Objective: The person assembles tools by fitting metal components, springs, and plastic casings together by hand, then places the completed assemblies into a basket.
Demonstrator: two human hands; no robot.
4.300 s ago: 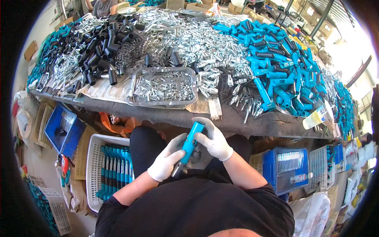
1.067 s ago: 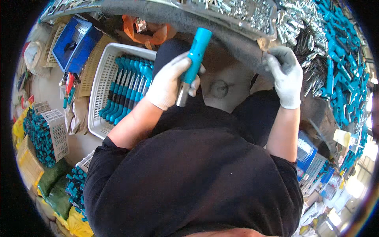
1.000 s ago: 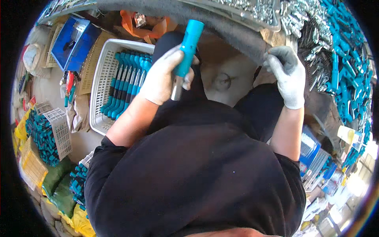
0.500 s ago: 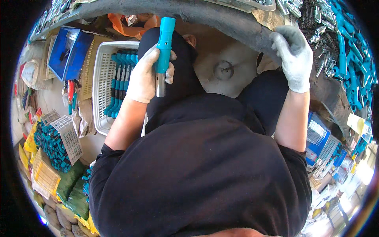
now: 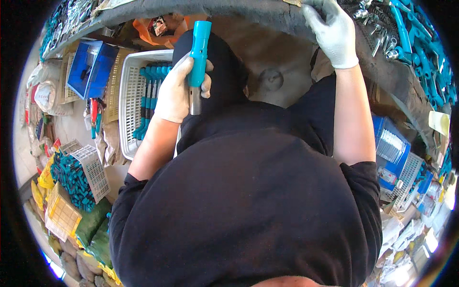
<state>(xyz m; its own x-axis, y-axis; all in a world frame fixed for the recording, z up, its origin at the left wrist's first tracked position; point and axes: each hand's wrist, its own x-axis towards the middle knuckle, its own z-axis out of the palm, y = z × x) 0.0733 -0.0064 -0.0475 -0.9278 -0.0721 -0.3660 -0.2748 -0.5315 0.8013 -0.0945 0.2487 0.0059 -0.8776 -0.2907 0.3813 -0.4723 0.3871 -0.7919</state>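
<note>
Teal handle with a metal end sits upright in the gloved left hand, grip wrapped tight around it, right above the white basket of matching handles. Right hand curls over the worktop edge, holding nothing else.

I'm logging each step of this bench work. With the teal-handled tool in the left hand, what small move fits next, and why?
Probably lower the left hand leftward and lay the teal-handled tool with a metal tip into the white slotted plastic basket. Matching teal handles already lie there in a row, right beside that hand, while the right hand rests on the table edge.
</note>
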